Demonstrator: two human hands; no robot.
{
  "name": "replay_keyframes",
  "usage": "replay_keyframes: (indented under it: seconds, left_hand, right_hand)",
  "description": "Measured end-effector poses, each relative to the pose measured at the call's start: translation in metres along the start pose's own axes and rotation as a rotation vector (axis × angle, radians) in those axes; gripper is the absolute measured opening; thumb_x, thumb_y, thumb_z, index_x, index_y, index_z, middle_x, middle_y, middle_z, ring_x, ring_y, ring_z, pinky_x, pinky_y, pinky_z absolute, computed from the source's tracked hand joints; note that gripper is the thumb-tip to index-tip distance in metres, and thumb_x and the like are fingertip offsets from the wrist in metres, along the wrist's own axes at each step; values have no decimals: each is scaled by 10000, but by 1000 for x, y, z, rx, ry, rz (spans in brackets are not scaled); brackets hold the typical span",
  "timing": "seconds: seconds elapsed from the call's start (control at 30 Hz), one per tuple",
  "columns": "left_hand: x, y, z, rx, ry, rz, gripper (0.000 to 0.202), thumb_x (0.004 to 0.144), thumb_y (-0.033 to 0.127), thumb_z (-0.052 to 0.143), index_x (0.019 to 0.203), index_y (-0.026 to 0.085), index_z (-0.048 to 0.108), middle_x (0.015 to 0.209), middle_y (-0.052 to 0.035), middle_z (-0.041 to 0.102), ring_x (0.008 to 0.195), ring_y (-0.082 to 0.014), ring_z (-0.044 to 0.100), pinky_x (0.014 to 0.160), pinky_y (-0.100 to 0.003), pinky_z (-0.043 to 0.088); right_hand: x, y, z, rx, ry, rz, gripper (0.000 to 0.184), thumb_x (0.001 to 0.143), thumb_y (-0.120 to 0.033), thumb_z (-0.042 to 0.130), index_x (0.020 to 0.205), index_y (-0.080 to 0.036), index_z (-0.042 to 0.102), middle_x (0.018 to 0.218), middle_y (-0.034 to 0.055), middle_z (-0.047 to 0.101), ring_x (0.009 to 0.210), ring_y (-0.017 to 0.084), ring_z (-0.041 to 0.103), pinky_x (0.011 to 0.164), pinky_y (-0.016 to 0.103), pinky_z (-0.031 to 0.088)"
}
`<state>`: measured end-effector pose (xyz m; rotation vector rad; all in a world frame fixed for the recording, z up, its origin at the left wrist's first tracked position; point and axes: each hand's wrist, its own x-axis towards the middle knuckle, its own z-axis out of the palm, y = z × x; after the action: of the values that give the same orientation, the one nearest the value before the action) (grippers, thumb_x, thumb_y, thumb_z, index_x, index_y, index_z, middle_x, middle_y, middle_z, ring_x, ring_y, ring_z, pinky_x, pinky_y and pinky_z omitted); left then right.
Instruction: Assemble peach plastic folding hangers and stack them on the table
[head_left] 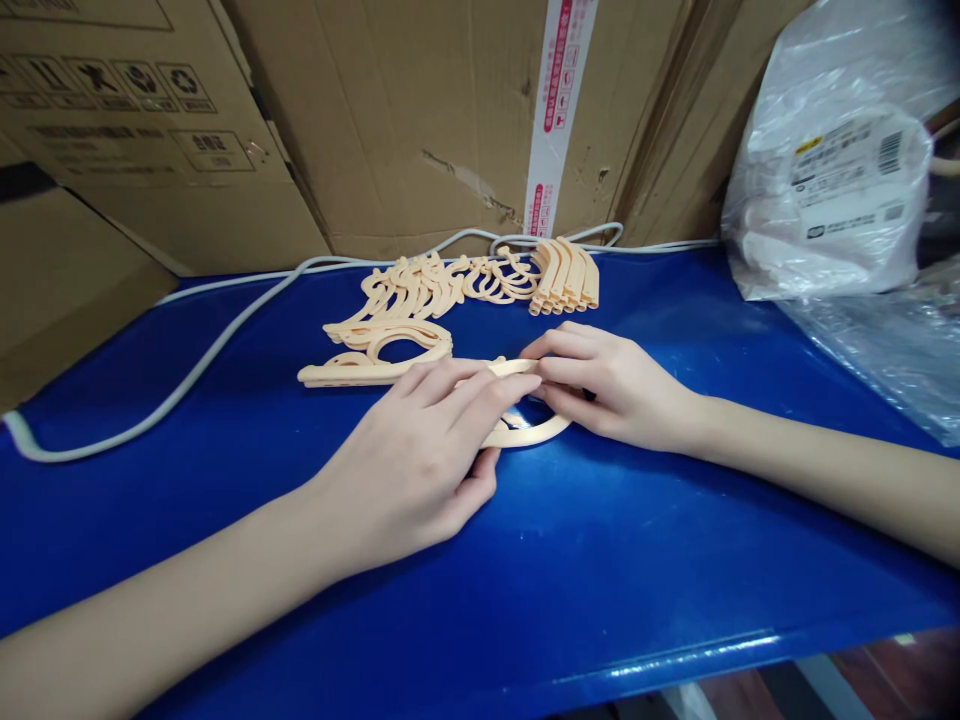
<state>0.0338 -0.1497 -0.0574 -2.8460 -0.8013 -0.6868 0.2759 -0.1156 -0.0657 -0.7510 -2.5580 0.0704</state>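
Observation:
Between my two hands is a beige plastic folding hanger [534, 436], its curved lower bar showing just above the blue table. My left hand [409, 460] grips it from the near left, fingers over the top and thumb underneath. At its right end my right hand [619, 385] pinches it with bent fingers, which partly hide the joint. Folded hangers [349, 375] of the same colour lie stacked just beyond my left fingers. Farther back are a row of curved beige pieces [412, 285], a cluster of small hooks [501, 280] and a pile of hollow hanger arms [566, 275].
A white cable [247, 312] runs along the back and left of the blue table [600, 580]. Cardboard boxes [420, 120] wall off the rear and left. A clear plastic bag [832, 190] with a label stands at the back right.

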Motion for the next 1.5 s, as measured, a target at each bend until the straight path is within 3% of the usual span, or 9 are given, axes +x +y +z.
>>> replay_keyframes:
  seconds: [0.23, 0.43, 0.63, 0.73, 0.9, 1.07, 1.27, 1.4, 1.5]
  left_hand:
    - [1, 0, -1, 19, -5, 59, 286, 936, 125, 506, 1208, 127, 597, 1118, -83, 712, 1115, -265, 589, 1017, -449, 429]
    - [1, 3, -2, -2, -5, 116, 215, 926, 132, 520, 1084, 107, 664, 1010, -79, 714, 1011, -255, 607, 905, -393, 447]
    - [1, 6, -2, -41, -40, 123, 260, 924, 125, 527, 1153, 122, 650, 1050, -69, 715, 1024, -238, 609, 937, -381, 437]
    - [1, 6, -2, -66, -55, 129, 254, 927, 136, 531, 1151, 127, 651, 1058, -66, 720, 1029, -230, 605, 957, -374, 425]
    - [0, 7, -2, -102, -76, 166, 237, 940, 146, 521, 1128, 127, 664, 1009, -56, 717, 1016, -223, 602, 968, -362, 419]
    - [-1, 9, -3, -118, -101, 184, 232, 950, 145, 514, 1116, 139, 675, 1033, -45, 716, 1002, -221, 600, 921, -365, 424]
    - [0, 13, -6, -147, -153, 220, 225, 955, 142, 507, 1093, 149, 685, 1034, -24, 711, 1001, -210, 585, 929, -359, 392]
    - [-1, 13, -8, -149, -197, 235, 243, 945, 125, 506, 1120, 141, 675, 1073, -32, 699, 1024, -214, 572, 937, -360, 392]
    - [-1, 13, -9, -163, -219, 233, 272, 936, 118, 490, 1147, 130, 661, 1107, -47, 686, 1026, -221, 570, 902, -367, 411]
  right_hand:
    - [0, -2, -1, 31, -12, -43, 240, 1017, -225, 427, 960, -178, 656, 1090, 102, 681, 952, 199, 607, 845, 352, 498]
    - [1, -5, -3, 114, -33, -62, 215, 1018, -187, 422, 957, -166, 627, 1056, 114, 695, 959, 190, 615, 853, 331, 499]
    - [0, -5, -2, 176, 28, -21, 199, 1026, -207, 417, 974, -160, 603, 951, 91, 698, 868, 182, 625, 766, 308, 500]
    - [0, -2, -1, 128, 37, 7, 224, 1022, -208, 422, 1110, -137, 615, 1077, 116, 704, 982, 206, 636, 849, 343, 498]
    - [3, 2, 2, 108, -92, 2, 375, 1049, -252, 393, 1390, -165, 524, 1448, 114, 573, 1297, 230, 540, 1059, 432, 408]
    - [5, 4, 3, 127, 18, 94, 284, 1035, -301, 463, 1191, -147, 643, 1122, 95, 723, 1034, 202, 648, 915, 365, 475]
    - [2, 9, 4, 90, 70, 195, 179, 946, -309, 631, 1012, -178, 733, 992, 81, 659, 948, 209, 617, 863, 356, 480]
    - [3, 12, 4, 265, 106, 301, 163, 967, -327, 601, 947, -176, 658, 926, 46, 654, 881, 180, 603, 814, 328, 477]
    - [4, 14, 6, 505, 246, 413, 166, 992, -354, 549, 941, -198, 576, 870, 16, 650, 812, 157, 612, 767, 308, 490]
